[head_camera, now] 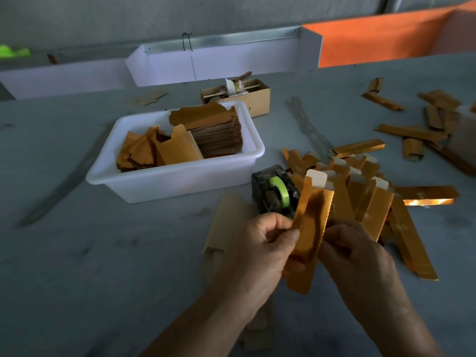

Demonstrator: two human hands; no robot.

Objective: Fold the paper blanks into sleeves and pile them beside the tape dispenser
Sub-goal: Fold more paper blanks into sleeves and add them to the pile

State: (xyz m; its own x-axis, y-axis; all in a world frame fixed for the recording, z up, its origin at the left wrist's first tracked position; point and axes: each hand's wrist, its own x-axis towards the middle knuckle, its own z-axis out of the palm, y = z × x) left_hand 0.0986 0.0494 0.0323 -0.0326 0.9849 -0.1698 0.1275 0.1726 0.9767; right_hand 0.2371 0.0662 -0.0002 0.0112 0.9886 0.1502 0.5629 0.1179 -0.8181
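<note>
Both hands hold one gold paper blank (pixel 310 229) upright, partly folded along its length, white tab at the top. My left hand (pixel 257 243) pinches its left edge between thumb and fingers. My right hand (pixel 358 256) grips its right side from behind. Just beyond them stands the dark tape dispenser (pixel 273 193) with a green tape roll. To its right lies a loose pile of folded gold sleeves (pixel 360 186). A white plastic bin (pixel 180 179) further left holds stacks of flat gold blanks (pixel 213 130).
Flat brown card pieces (pixel 226 222) lie under my left hand on the grey table (pixel 90 253). A small cardboard box (pixel 247 94) with another tape roll sits behind the bin. More gold sleeves (pixel 412 132) are scattered at the right. White trays (pixel 219 63) line the back.
</note>
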